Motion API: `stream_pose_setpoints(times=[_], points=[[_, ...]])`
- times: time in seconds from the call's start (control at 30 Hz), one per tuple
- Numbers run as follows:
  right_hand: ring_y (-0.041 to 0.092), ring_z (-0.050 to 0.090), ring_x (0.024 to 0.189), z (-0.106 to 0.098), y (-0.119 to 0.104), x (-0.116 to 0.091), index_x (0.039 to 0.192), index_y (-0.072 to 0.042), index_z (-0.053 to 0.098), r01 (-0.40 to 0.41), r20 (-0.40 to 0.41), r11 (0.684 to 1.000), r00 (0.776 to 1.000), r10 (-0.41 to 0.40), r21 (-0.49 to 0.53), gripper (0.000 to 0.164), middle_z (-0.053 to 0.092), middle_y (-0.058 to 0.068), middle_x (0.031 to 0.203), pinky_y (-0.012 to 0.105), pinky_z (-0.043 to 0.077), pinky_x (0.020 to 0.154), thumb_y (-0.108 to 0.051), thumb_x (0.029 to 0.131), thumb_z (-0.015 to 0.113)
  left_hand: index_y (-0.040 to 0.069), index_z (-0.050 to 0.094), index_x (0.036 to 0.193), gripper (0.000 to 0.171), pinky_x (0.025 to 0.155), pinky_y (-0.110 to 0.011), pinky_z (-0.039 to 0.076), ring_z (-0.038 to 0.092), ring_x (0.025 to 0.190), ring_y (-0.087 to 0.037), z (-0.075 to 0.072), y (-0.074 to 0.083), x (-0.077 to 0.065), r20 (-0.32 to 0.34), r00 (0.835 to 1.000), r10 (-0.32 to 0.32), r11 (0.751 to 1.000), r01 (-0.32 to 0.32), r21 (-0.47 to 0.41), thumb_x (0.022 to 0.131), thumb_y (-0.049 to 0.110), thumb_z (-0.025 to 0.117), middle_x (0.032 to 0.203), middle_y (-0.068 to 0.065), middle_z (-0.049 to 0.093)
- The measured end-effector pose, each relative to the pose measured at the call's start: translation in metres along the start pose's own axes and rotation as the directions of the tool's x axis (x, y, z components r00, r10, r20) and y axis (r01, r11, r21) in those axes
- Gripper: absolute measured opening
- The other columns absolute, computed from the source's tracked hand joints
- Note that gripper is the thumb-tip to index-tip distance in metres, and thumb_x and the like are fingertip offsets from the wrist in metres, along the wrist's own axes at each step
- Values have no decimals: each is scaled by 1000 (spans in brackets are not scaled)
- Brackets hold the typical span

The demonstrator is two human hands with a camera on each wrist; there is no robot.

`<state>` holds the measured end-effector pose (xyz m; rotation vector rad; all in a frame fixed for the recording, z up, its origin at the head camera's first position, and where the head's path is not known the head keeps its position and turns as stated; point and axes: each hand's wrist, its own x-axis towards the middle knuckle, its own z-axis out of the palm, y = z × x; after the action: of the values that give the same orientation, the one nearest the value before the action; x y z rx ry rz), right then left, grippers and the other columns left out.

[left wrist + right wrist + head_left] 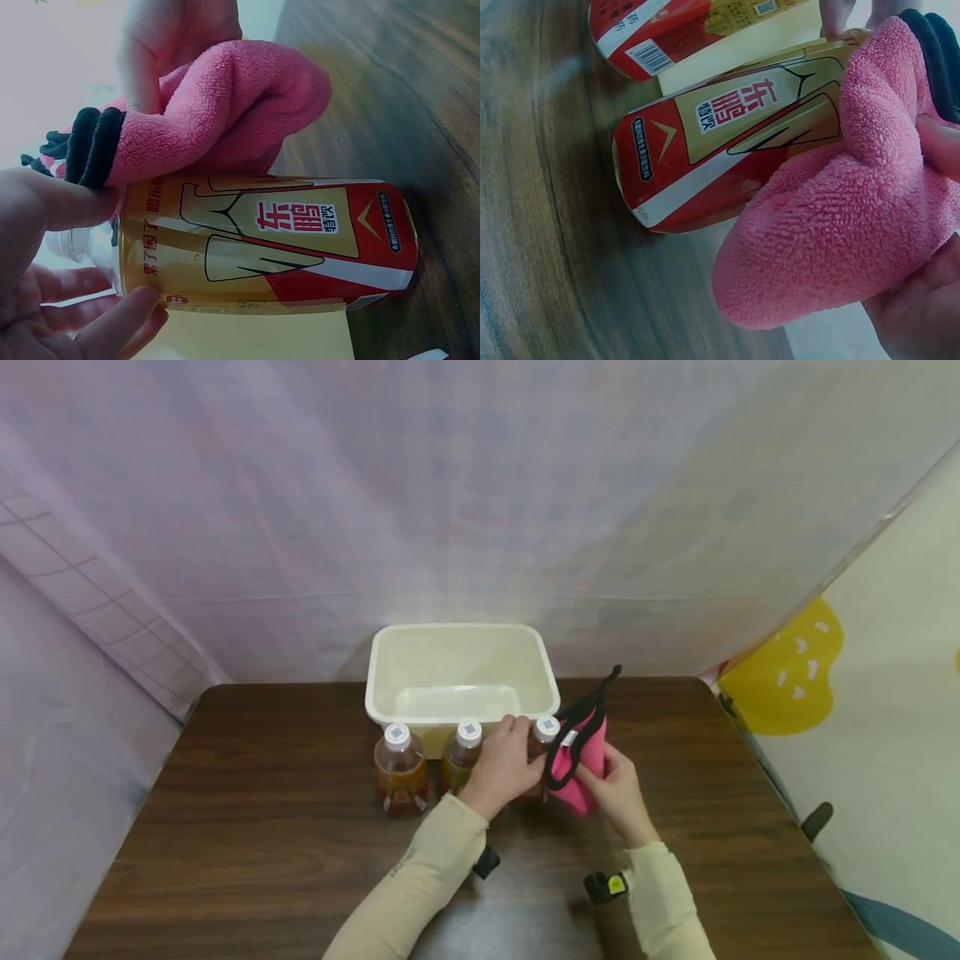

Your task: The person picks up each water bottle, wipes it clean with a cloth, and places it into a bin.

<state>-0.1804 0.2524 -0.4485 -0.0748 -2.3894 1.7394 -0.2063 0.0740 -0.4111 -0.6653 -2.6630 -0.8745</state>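
My left hand grips the upper part of the rightmost drink bottle, fingers and thumb around it below the white cap. Its red and gold label shows in the left wrist view. In my right hand is a pink fluffy cloth with black trim and a white tag, folded over and pinched near its edge. The cloth lies against or just beside the bottle's side; whether they touch I cannot tell. Two similar bottles, one left and one middle, stand upright in the same row.
Behind the bottles a white plastic basin stands near the back edge of the brown wooden table. Pale curtains hang behind the table and at both sides. Both wrists carry small black cameras.
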Motion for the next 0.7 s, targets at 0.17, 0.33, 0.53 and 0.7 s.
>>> stream_pose_setpoints(times=[0.17, 0.33, 0.53, 0.7], points=[[3, 55, 66, 4, 1, 1, 98, 6, 58, 47, -9, 999, 999, -47, -8, 23, 62, 2, 76, 19, 48, 59, -1, 78, 67, 2, 55, 100, 37, 69, -32, 51, 59, 75, -24, 0, -3, 2, -8, 1000, -10, 1000, 10, 21, 75, 25, 69, 88, -9, 55], [1, 53, 64, 5, 7, -2, 95, 7, 58, 66, -14, 997, 998, -66, -36, 22, 61, -3, 72, 18, 47, 57, 3, 76, 67, 3, 56, 106, 41, 73, -29, 50, 60, 80, -22, 3, -2, 1, 10, 999, -32, 999, 31, 12, 75, 26, 70, 92, -7, 56], [0, 52, 62, 4, 14, -4, 91, 7, 59, 98, -41, 989, 994, -103, -112, 18, 63, 7, 73, 17, 46, 55, 6, 74, 66, 4, 55, 108, 42, 74, -28, 50, 59, 81, -21, 5, 0, 1, 34, 999, -38, 999, 38, 2, 77, 29, 69, 94, -7, 56], [-1, 50, 61, 6, 19, -2, 88, 8, 60, 147, -38, 970, 987, -157, -196, 18, 63, 17, 73, 16, 44, 54, 8, 71, 67, 4, 55, 109, 44, 75, -28, 50, 59, 82, -21, 3, -1, 0, 36, 998, -46, 999, 46, 3, 77, 30, 70, 95, -7, 56]])
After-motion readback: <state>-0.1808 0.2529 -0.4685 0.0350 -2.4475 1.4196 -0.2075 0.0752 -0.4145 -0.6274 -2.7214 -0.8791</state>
